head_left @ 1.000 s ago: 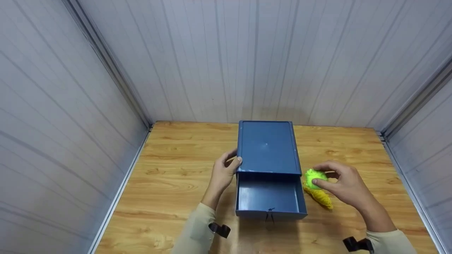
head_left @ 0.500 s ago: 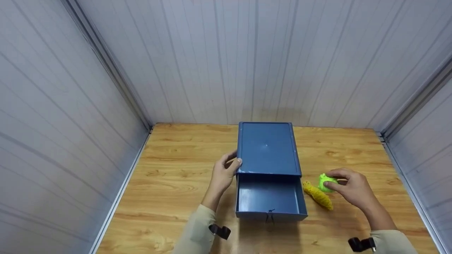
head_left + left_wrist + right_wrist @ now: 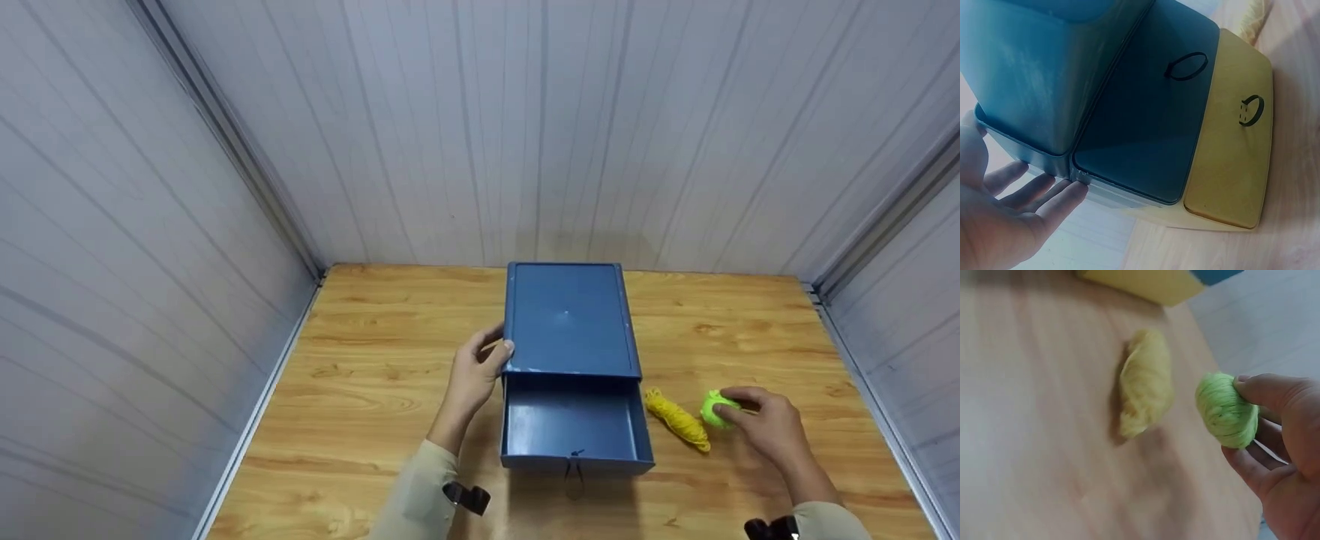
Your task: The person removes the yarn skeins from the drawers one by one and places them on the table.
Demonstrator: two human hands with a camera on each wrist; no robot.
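Note:
A blue drawer cabinet (image 3: 568, 319) stands on the table with its top drawer (image 3: 570, 431) pulled out; nothing shows inside it. My left hand (image 3: 474, 371) rests at its left side, thumb on the top edge. In the left wrist view the fingers (image 3: 1061, 208) lie fairly straight against the side wall. To the right, my right hand (image 3: 772, 427) pinches a lime-green ball of yarn (image 3: 718, 410) between thumb and fingers. The right wrist view has this ball held above the table. Left of it, a yellow skein of yarn (image 3: 679, 421) lies slantwise beside the open drawer.
Below the open drawer, the cabinet has a blue drawer (image 3: 1134, 124) and a yellow drawer (image 3: 1230, 152), both closed, with dark loop pulls. The wooden table (image 3: 390, 367) is bounded by a pale panel wall (image 3: 480, 150) behind and others at the sides.
My right hand has carried the green yarn ball right and toward me, away from the drawer, uncovering the yellow skein. My left hand stays at the cabinet.

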